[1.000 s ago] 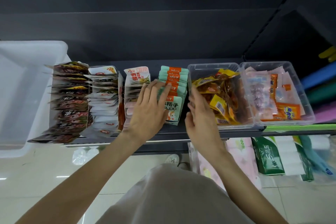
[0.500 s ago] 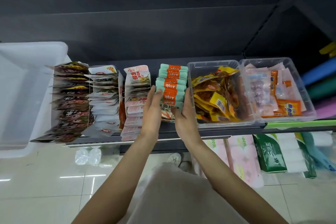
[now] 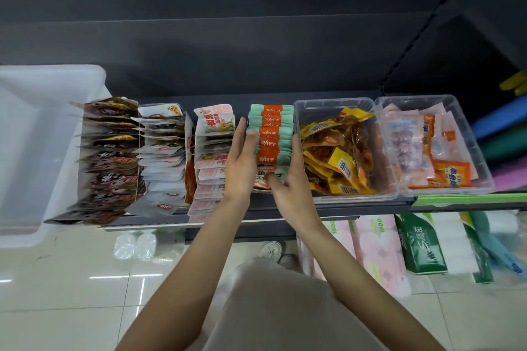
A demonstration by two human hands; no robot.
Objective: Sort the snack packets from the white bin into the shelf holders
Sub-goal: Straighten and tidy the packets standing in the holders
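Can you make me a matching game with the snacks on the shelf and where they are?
Things:
1. white bin
2. green-and-orange packets
3. yellow packets
4. dark packets

Places:
A. between the left hand and right hand
B. in a clear tub
C. far left end
D. right beside the bin

Pairs: 1-C, 2-A, 3-B, 4-D
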